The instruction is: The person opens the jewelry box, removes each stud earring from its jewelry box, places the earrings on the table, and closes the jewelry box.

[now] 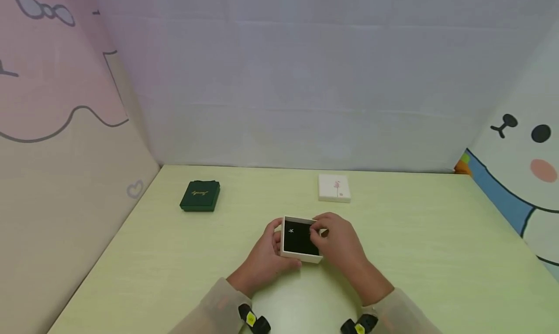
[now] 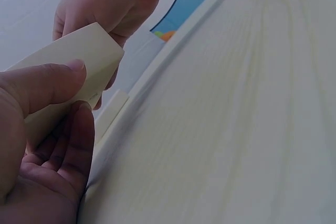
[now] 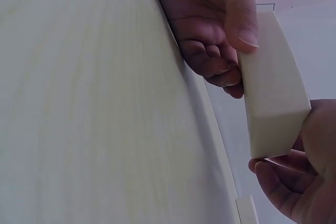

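- Left hand (image 1: pixel 268 258): fingers bent around the left end of the open white box (image 1: pixel 301 258), thumb laid on its near wall; the hand holds the box above the table.
- Right hand (image 1: pixel 338 234): thumb and forefinger drawn narrowly together over the right part of the same box; whether a small object lies between the tips cannot be told.
- Open white box (landmark): between the two hands, tilted, its opening facing up toward the head camera.
- Black insert (image 1: pixel 299 244): inside the box, a dark flat lining.
- Star-shaped piece (image 1: pixel 291 230): small and pale, on the insert, toward the box's left end.
- White flat box (image 1: pixel 327 188): beyond the open box and slightly right, bearing a pink floral print.
- Green box (image 1: pixel 200 203): beyond the open box and well to its left, with gold lettering on top.
- Table (image 1: pixel 428 237): pale yellow-green, beneath the open box and extending to either side.
- Grey-white backdrop (image 1: pixel 305 81): behind the open box, past the table's far edge.
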Motion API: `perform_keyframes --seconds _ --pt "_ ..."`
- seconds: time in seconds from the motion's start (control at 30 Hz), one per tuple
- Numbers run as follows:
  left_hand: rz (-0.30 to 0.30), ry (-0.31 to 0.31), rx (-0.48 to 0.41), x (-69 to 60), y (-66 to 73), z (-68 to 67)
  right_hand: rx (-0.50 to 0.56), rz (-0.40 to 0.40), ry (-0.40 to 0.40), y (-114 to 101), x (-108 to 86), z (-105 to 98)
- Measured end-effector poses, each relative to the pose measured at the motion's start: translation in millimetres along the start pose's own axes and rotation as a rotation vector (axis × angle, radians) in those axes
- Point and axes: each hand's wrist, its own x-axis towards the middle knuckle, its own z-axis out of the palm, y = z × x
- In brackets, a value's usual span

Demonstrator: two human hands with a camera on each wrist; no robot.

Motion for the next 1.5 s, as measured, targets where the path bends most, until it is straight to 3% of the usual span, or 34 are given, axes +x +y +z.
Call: perform_keyframes --seconds 0.53,1.5 --pt "0.006 0.003 -0.010 1.6 -3.5 0.2 0.120 0.024 0.104 -0.3 -1.9 -1.6" --pt "0.027 0.008 -0.028 0.3 -0.7 1.4 0.125 -0.033 0.184 5.0 -1.6 -6.1"
